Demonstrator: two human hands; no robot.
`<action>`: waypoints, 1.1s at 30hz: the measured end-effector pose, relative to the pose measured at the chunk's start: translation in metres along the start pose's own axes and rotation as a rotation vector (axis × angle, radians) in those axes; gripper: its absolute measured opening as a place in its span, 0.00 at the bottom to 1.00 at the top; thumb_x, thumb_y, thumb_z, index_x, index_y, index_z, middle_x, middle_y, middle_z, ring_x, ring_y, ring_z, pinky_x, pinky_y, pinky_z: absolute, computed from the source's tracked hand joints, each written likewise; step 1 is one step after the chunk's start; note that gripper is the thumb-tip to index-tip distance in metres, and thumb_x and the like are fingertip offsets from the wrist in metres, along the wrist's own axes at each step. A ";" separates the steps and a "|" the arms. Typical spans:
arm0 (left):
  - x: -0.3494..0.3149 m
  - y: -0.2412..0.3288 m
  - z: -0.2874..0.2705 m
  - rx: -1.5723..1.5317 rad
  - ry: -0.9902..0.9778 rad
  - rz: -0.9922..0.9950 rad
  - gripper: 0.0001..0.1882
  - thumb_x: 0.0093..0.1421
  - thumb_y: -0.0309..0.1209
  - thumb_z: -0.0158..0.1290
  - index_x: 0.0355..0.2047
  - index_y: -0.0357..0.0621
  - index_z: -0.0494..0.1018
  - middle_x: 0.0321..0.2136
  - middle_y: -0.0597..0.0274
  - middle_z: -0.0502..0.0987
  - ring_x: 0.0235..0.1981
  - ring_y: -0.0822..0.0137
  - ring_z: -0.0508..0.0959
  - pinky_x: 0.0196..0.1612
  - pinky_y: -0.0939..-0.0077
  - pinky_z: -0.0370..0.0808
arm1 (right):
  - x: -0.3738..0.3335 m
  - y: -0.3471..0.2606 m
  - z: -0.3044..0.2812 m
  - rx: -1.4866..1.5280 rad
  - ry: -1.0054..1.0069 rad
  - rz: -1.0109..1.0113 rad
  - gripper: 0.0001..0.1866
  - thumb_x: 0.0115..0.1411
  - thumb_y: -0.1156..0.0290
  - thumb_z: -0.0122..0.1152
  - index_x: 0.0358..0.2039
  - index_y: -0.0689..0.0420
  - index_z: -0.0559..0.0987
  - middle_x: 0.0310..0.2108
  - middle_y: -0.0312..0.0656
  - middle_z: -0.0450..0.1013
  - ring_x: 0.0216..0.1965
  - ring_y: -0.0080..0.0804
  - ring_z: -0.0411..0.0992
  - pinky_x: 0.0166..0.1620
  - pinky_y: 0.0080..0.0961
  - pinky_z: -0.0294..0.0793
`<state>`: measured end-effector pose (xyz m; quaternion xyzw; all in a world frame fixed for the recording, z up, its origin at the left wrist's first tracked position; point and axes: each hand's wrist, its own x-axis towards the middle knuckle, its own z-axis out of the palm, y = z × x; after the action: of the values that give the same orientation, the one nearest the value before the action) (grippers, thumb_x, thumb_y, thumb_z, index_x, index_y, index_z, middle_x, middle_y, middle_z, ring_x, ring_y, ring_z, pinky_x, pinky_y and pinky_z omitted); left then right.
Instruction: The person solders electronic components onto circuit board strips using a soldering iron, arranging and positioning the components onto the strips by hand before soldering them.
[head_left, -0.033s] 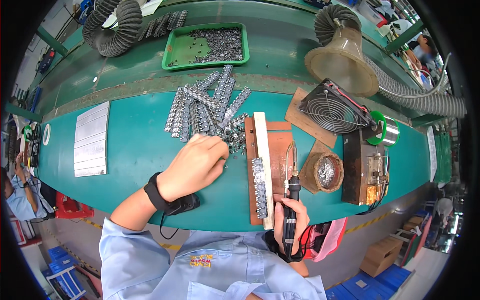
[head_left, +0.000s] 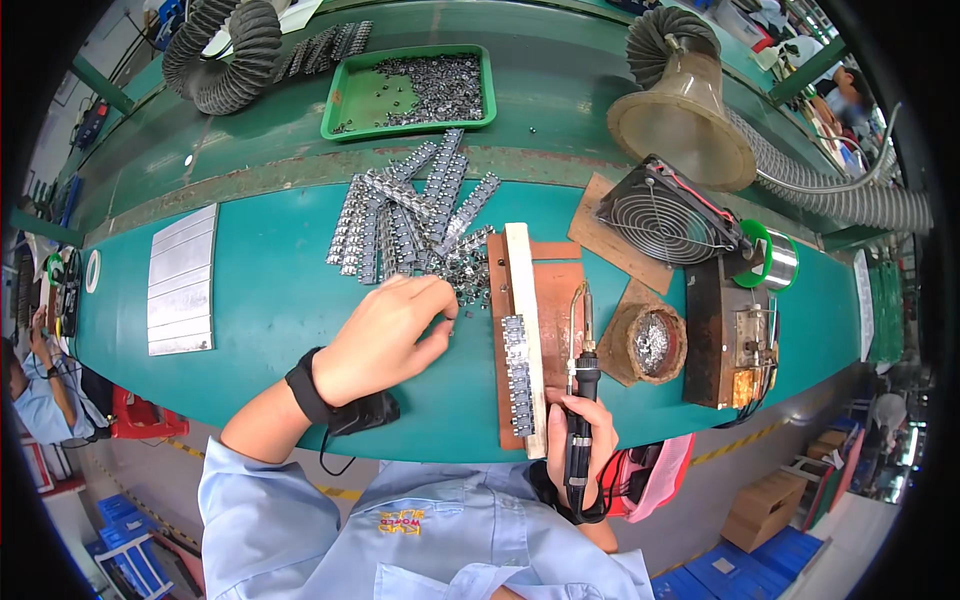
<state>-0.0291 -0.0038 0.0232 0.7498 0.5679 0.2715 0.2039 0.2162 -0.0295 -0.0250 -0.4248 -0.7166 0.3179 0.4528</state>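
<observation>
My left hand, with a black wrist strap, is curled over the mat at the near edge of a pile of small metal parts. Its fingers bend together downward, and whatever lies between the tips is hidden. Upright in my right hand is a soldering iron, its tip pointing away from me. Left of it, a white strip runs along a brown board fixture. A row of small circuit boards lies against the strip's left side. Beyond my left hand, several board strips are heaped.
A green tray of small parts stands at the back. To the right are a fan, a round pot of metal bits, a solder spool and a fume funnel. A pale grooved plate lies left.
My left hand stays beside the small parts, its fingers shifting slightly. The soldering iron in my right hand holds its place.
</observation>
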 end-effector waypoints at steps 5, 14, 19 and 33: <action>0.003 0.018 0.007 -0.426 -0.109 -0.316 0.06 0.51 0.22 0.51 0.30 0.42 0.70 0.22 0.66 0.71 0.22 0.75 0.71 0.27 0.79 0.65 | 0.000 0.001 -0.001 0.006 -0.021 -0.017 0.11 0.49 0.85 0.52 0.34 0.62 0.67 0.29 0.49 0.73 0.32 0.34 0.73 0.38 0.26 0.70; 0.005 0.008 0.022 -1.087 -0.090 -0.624 0.06 0.56 0.27 0.49 0.33 0.37 0.70 0.25 0.66 0.73 0.26 0.78 0.72 0.32 0.84 0.70 | 0.007 -0.001 -0.004 0.018 -0.055 -0.047 0.12 0.48 0.85 0.53 0.34 0.62 0.67 0.29 0.52 0.73 0.31 0.38 0.73 0.37 0.28 0.71; 0.008 0.008 0.026 -1.132 -0.123 -0.653 0.06 0.56 0.26 0.49 0.34 0.37 0.69 0.26 0.66 0.73 0.26 0.77 0.72 0.34 0.83 0.70 | 0.005 0.006 -0.003 0.077 -0.016 -0.038 0.16 0.43 0.85 0.59 0.34 0.59 0.70 0.29 0.48 0.74 0.28 0.36 0.73 0.30 0.23 0.71; 0.015 0.003 0.035 -1.300 -0.122 -0.730 0.07 0.55 0.24 0.49 0.35 0.39 0.66 0.30 0.66 0.69 0.28 0.75 0.71 0.33 0.82 0.69 | 0.009 0.008 -0.009 0.147 -0.088 -0.012 0.17 0.42 0.84 0.60 0.35 0.59 0.70 0.31 0.48 0.73 0.29 0.39 0.73 0.30 0.26 0.72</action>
<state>-0.0017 0.0100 0.0005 0.2557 0.4936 0.4252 0.7143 0.2252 -0.0172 -0.0243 -0.3717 -0.7131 0.3852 0.4528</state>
